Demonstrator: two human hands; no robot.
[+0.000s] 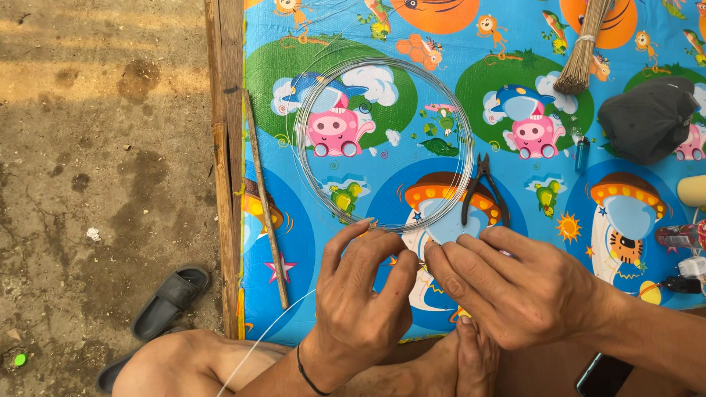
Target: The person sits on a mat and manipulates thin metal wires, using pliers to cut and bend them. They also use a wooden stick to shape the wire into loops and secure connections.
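Silvery wire coil (382, 143) lies at centre frame on the bright cartoon mat (515, 88), pliers (483, 187) just right of it. Below, the left hand (360, 294) and right hand (515, 290) meet, each grip pinched narrow, seemingly on the coil's near edge. A stick (266, 213) lies left.

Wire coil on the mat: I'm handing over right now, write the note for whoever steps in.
Left hand: fingertips pinching thin wire at the near edge of the wire coil.
Right hand: fingertips pinching the same spot, meeting the left.
Coil lies flat on the cartoon mat; pliers lie just beyond the right hand, untouched; thin stick along the mat's left edge.
One strand trails toward the knee. Progress cannot be judged.
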